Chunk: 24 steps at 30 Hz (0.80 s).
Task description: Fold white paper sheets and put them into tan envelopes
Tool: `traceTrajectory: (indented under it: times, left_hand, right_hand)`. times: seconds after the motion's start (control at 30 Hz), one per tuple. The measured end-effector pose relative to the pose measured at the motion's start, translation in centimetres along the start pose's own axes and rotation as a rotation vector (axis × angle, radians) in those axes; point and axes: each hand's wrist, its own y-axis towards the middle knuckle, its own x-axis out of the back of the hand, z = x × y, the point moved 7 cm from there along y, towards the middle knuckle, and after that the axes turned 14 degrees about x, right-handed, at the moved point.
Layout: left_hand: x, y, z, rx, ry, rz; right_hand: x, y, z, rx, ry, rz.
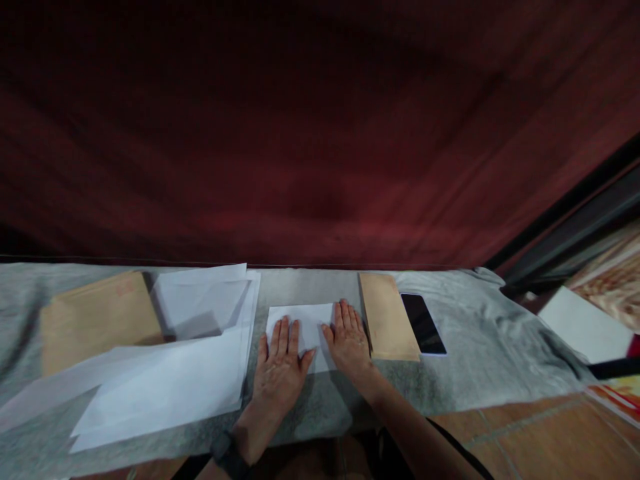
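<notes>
A small white folded paper [305, 321] lies on the grey cloth [480, 347] in front of me. My left hand [279, 370] rests flat on its left part, fingers stretched out together. Flat on the paper's right edge lies my right hand [349, 339], fingers extended. Neither hand grips anything. A brown envelope [388, 317] lies just right of my right hand, almost touching it.
A black phone [423, 323] lies right of the brown envelope. Several loose white sheets [165, 380] spread to the left, with a stack of brown envelopes [95, 317] behind them. A dark red curtain [320, 133] hangs behind the table. Wooden floor [525, 433] shows at right.
</notes>
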Motion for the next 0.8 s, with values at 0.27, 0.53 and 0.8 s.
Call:
traceTrajectory:
  times: [0.27,0.53,0.8]
  left_hand:
    - [0.3,-0.1,-0.1,0.003,0.038,-0.017]
    - [0.4,0.5,1.2,0.057,-0.036,0.014]
    - [1.2,2.5,3.9,0.224,-0.412,0.0]
  right_hand:
    - [0.2,-0.4,0.1,-0.03,-0.044,-0.035]
    - [1.5,-0.1,1.0,0.061,0.014,-0.047]
    - [2.7,-1.6,5.6,0.351,0.248,0.171]
